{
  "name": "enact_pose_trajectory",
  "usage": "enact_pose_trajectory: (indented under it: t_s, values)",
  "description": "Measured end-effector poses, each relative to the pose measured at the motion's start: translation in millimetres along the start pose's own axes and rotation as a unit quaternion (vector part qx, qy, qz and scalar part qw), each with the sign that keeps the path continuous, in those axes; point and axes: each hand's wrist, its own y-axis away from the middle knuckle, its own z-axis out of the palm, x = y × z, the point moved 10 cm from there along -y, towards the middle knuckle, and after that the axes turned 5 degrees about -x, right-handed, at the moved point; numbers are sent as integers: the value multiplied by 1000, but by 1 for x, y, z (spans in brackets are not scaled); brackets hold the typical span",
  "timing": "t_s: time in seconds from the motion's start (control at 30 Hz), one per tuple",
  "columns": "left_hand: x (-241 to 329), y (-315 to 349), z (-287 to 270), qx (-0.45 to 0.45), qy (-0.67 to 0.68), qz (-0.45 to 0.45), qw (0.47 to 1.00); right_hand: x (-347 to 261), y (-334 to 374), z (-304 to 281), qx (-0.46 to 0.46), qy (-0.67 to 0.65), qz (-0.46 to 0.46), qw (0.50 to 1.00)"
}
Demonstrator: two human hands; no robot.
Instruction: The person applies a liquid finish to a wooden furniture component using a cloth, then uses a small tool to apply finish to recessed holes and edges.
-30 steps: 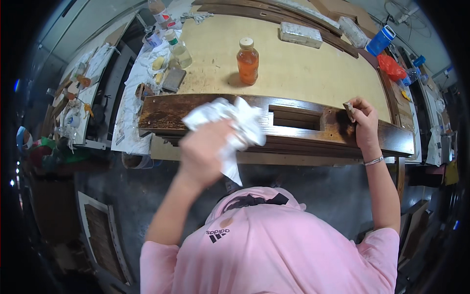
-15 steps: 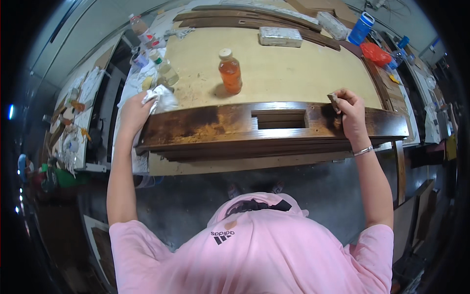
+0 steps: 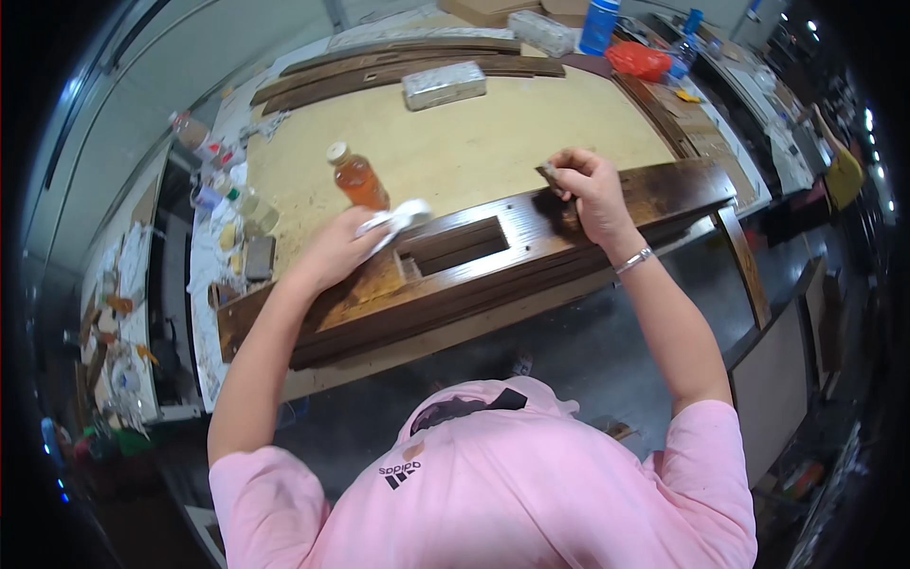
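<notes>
My left hand [image 3: 334,254] was closed around a crumpled white rag [image 3: 396,220], pressing it down onto the dark-stained wooden panel [image 3: 474,266] just left of the rectangular cutout [image 3: 453,247] in its middle. My right hand [image 3: 590,190] was curled shut on a small dark pad [image 3: 553,176], holding it against the panel's top face toward its right end; I could not tell what the pad was made of. The panel lay lengthwise across the near edge of the pale plywood workbench [image 3: 474,133], tilted in my view so that its right end sat higher, with its left portion showing lighter, patchier wood than the glossy dark right portion. Just beyond my left hand an orange bottle [image 3: 358,180] with a pale cap stood upright on the bench, near the rag but apart from it. Farther back a silvery wrapped block [image 3: 444,85] rested on the bench in front of several long dark boards [image 3: 408,68]. A blue can [image 3: 599,25] and a red bag [image 3: 637,59] sat at the far right corner, and small jars and bottles [image 3: 223,190] cluttered the bench's left edge.
</notes>
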Motion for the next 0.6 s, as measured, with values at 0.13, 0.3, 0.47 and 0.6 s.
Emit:
enact_pose_trajectory:
  t_s: [0.13,0.3,0.47,0.6]
  values:
    - [45,4,-24,110,-176,7,978,-4,-2,-1,-19,-2,-7,1000]
    - [148,-4,15,134,-152,202,958,-7,6,23,-46,-180,13,982]
    - [148,16,-4,193,-37,223,955,-35,27,95,-91,-318,15,944]
    - [120,22,-13,224,110,178,952,-35,31,129,-150,-268,66,949]
